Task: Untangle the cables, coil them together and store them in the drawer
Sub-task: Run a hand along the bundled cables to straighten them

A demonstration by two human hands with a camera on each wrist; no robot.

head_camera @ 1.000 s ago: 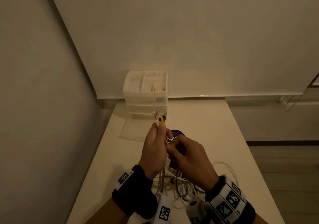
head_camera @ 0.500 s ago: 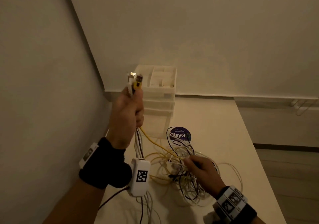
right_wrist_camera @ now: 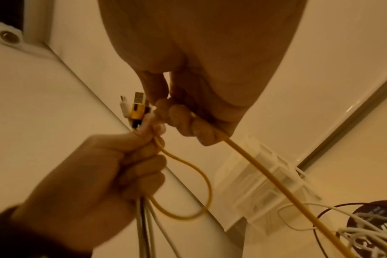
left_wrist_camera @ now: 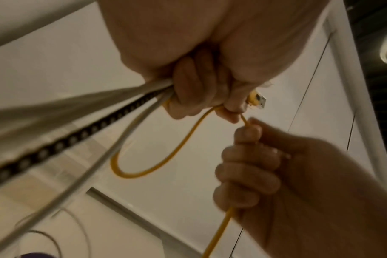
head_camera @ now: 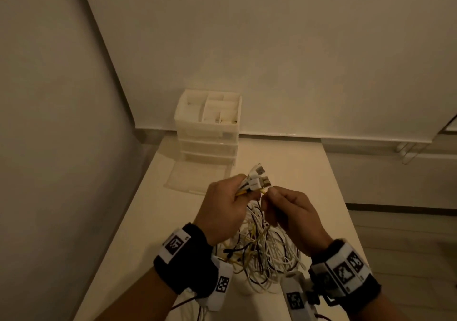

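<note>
A tangle of white, black and yellow cables lies on the table under my hands. My left hand grips a bunch of cable ends, and their USB plugs stick out above the fist. The yellow plug shows in the right wrist view. My right hand pinches the yellow cable just beside the left hand, and a small loop of it hangs between the two hands. The white drawer unit stands at the table's far left, with its bottom drawer pulled out.
The cream table runs along a wall on the left and ends at a wall behind the drawer unit. Its right edge drops to the floor. A dark round lid lies under the cable tangle.
My left hand came down from its raised position beside the drawer unit. My right hand rose from the tangle and met it, pinching the yellow cable.
</note>
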